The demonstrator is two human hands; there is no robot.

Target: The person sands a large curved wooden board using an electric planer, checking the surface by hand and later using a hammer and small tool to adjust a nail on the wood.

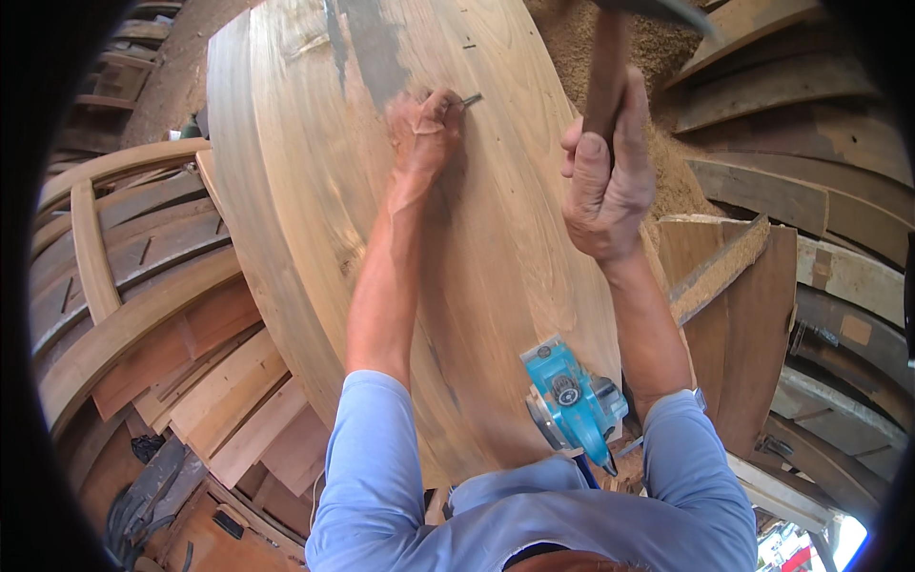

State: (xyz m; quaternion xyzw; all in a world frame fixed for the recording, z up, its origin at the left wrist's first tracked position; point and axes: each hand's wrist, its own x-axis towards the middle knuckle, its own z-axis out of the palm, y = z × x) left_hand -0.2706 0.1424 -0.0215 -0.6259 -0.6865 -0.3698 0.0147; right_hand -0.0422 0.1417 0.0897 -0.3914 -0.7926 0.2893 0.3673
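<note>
A wide wooden panel (496,238) of joined boards lies in front of me, with a dark grey patch at its far side. My left hand (424,129) rests on it, fingers closed around a short dark metal rod (472,99) whose end sticks out to the right. My right hand (613,181) is raised above the panel's right edge and grips a hammer by its wooden handle (607,76). The metal hammer head (667,10) is partly cut off by the top of the view. Beyond the left hand, a small dark mark (468,46) shows on the wood.
A blue electric hand planer (572,396) sits on the panel's near right corner, close to my body. Stacked boards and a curved wooden frame (91,248) crowd the left. More planks (839,191) lean along the right, beside sawdust (681,172). Dark cables (129,520) hang at lower left.
</note>
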